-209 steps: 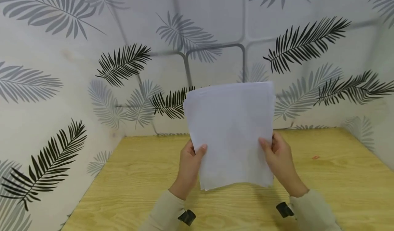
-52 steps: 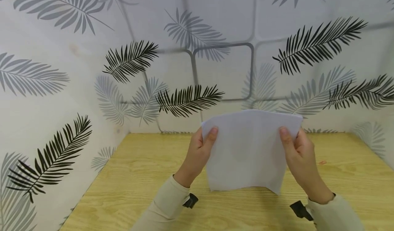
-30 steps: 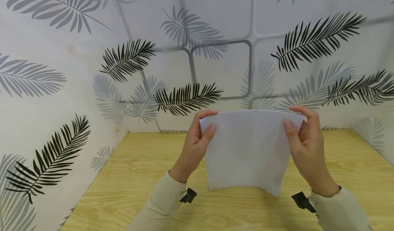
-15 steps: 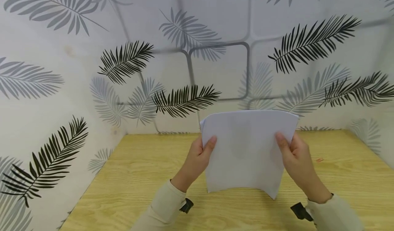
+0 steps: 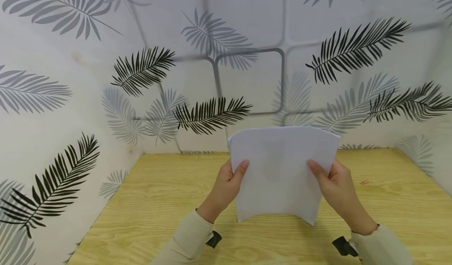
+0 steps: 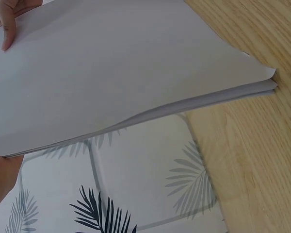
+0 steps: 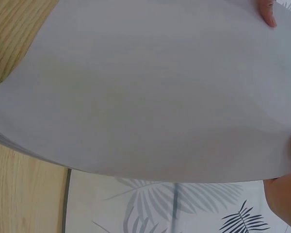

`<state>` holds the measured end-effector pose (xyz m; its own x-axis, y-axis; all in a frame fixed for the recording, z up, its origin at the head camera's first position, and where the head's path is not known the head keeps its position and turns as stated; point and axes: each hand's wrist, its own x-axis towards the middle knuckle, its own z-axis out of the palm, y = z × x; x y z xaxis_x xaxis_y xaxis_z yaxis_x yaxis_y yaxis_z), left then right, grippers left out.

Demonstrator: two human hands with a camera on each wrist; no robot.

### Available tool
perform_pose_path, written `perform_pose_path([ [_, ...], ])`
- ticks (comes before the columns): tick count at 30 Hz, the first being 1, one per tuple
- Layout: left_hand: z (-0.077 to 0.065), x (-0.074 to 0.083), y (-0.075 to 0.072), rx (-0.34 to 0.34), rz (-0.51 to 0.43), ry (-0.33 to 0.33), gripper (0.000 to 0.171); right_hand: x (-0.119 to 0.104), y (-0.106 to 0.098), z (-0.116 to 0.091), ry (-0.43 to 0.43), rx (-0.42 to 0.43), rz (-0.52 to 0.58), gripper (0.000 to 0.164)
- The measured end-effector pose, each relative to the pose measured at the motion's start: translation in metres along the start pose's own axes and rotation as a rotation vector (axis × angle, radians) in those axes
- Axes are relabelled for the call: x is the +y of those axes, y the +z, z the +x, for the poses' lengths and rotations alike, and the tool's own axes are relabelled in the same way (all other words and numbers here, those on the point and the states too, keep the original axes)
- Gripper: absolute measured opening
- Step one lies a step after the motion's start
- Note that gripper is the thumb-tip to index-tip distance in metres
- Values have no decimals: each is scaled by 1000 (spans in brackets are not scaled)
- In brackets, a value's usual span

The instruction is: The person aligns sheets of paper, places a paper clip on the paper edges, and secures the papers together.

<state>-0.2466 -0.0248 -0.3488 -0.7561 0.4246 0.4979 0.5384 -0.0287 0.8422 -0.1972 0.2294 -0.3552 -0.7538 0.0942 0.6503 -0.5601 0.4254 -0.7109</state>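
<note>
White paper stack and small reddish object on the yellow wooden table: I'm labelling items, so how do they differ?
The white paper stack is larger than the small reddish object. The stack is white; the object is reddish. The left hand and right hand grip the curved stack, while the object lies untouched on the yellow wooden table.

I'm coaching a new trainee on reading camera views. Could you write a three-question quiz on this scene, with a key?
1. True or false: the left hand and right hand grip opposite sides of the paper stack.
2. Which hand is nearer the small reddish item on the table? A) left B) right
3. What in the left wrist view shows more than one sheet?

Key:
1. True
2. B
3. Separate layers at a corner
</note>
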Motion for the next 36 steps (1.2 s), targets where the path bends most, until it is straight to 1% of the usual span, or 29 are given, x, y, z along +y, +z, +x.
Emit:
perform_pose_path([
  [3, -1, -1, 1, 10, 8, -1, 25, 2, 1, -2, 13, -1, -10, 11],
  [8, -4, -7, 3, 18, 15, -23, 25, 7, 3, -5, 36, -17, 6, 12],
  [13, -5, -11, 4, 23, 17, -28, 25, 10, 5, -7, 50, -43, -19, 14],
  [17, -6, -15, 6, 28, 35, -67, 26, 13, 6, -8, 74, -49, -22, 14],
  [21, -5, -17, 8, 38, 40, -110, 28, 14, 8, -7, 63, -31, -40, 11],
  [24, -3, -16, 9, 58, 53, -120, 28, 13, 8, -5, 55, -19, -64, 10],
  [27, -1, -12, 9, 74, 81, -127, 28, 11, 8, -4, 74, -22, -64, 11],
  [29, 0, -8, 9, 75, 92, -133, 28, 8, 7, -2, 79, -23, -65, 11],
  [31, 1, -4, 8, 71, 87, -154, 29, 5, 5, -1, 82, -27, -65, 12],
  [34, 2, 1, 5, 55, 41, -207, 29, 0, 2, 3, 91, -48, -76, 13],
  [36, 3, 2, 4, 39, -14, -250, 31, -2, -1, 4, 129, -81, -75, 17],
])
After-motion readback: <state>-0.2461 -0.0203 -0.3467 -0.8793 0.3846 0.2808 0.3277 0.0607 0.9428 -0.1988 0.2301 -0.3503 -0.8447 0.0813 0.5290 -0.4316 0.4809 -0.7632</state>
